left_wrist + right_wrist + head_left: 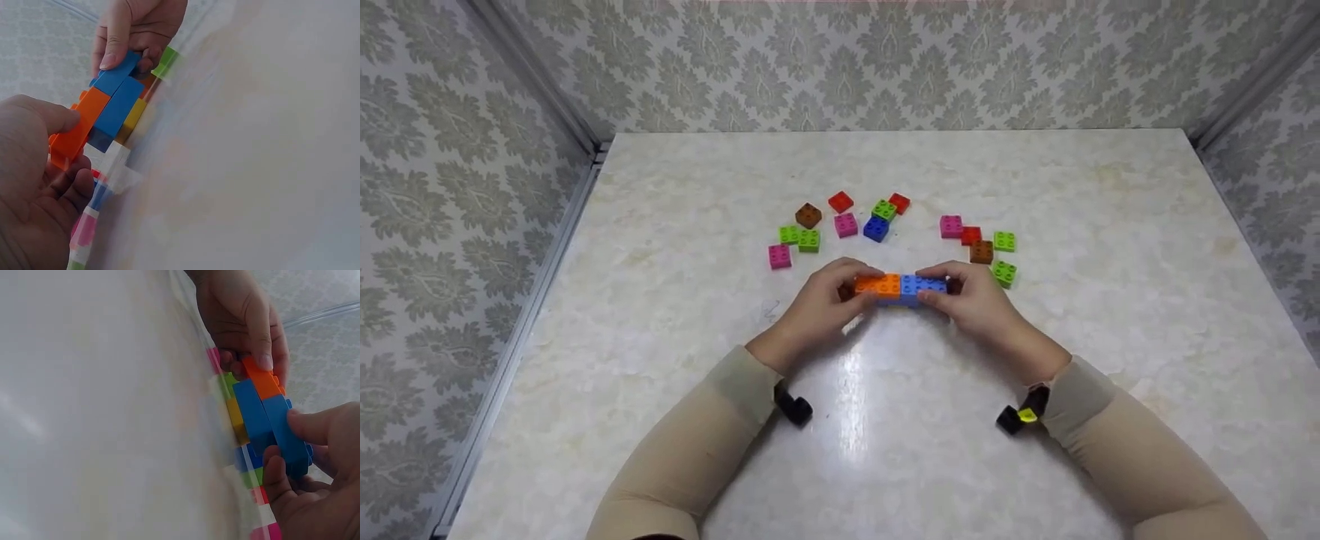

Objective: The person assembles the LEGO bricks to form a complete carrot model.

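Observation:
My left hand [826, 298] pinches an orange toy building brick [889, 283] between thumb and fingers. On the other side, my right hand [981, 304] grips a blue brick [913, 283] the same way. These two bricks sit end to end on top of a second blue brick [119, 108], which bridges their joint from below. Under that one a yellow brick [237, 421] shows, lowest in the stack. Thumbs are on the near side, fingers on the far side and partly hidden. In the head view the stack is close over the tabletop [697, 465].
Loose small bricks lie beyond the hands: pink [780, 256], green [808, 241], brown [808, 215], red [841, 202] and dark blue [876, 229]. Another brown brick [981, 251] and green brick [1003, 274] lie close by my right hand. A patterned wall [840, 67] borders the table's back.

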